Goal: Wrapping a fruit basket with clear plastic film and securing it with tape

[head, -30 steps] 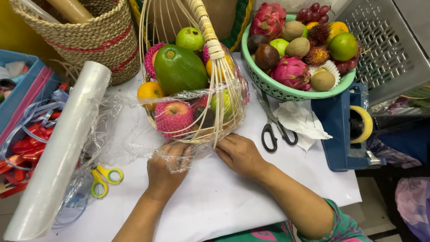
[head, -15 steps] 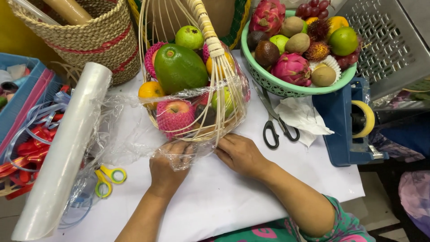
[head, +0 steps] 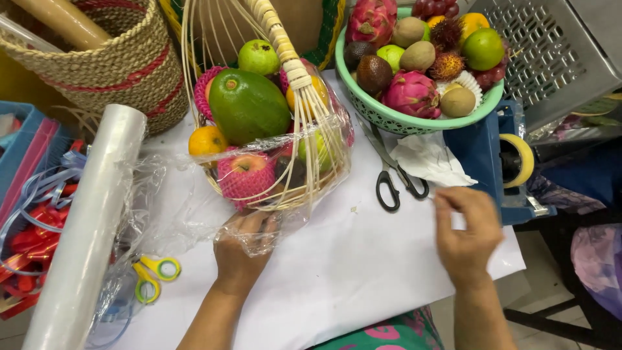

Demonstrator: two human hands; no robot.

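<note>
A wicker fruit basket [head: 304,188] with a tall handle holds a green papaya [head: 249,107], an apple in pink foam netting [head: 245,174], an orange and a guava. Clear plastic wrap [head: 175,201] is drawn around its lower part. My left hand [head: 243,249] grips a bunch of that wrap against the basket's front underside. My right hand [head: 465,233] hovers to the right, near the blue tape dispenser [head: 486,155]. Its thumb and forefinger are pinched together, and I cannot make out anything between them.
A roll of clear wrap [head: 87,227] lies at the left. Yellow scissors [head: 152,279] lie under loose film, and black scissors [head: 392,178] beside crumpled tissue [head: 431,162]. Behind are a green bowl of mixed fruit [head: 389,116] and a woven basket [head: 110,65]; ribbons fill a blue tray [head: 32,214].
My right hand has let go of the wrap at the basket and moved right toward the tape dispenser. My left hand still holds the film under the basket.
</note>
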